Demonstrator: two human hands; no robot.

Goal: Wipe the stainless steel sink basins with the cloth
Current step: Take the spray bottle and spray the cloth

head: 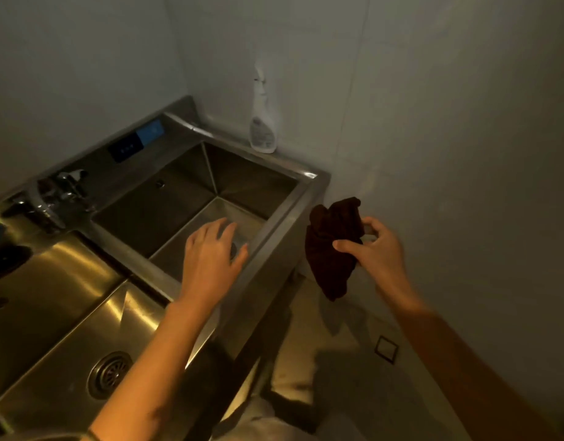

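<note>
At the near left lies the shallower basin [67, 300] with its round drain [110, 374], and beyond it the faucet [56, 198] stands on the far rim. Right of that, the left hand [210, 259] hovers released, fingers spread, over the near edge of the deep basin [185, 198], with a spray bottle [263, 122] on the far corner. At the right, off the sink's side, the right hand [373, 246] pinches the dark cloth [333, 246], which hangs bunched in the air.
</note>
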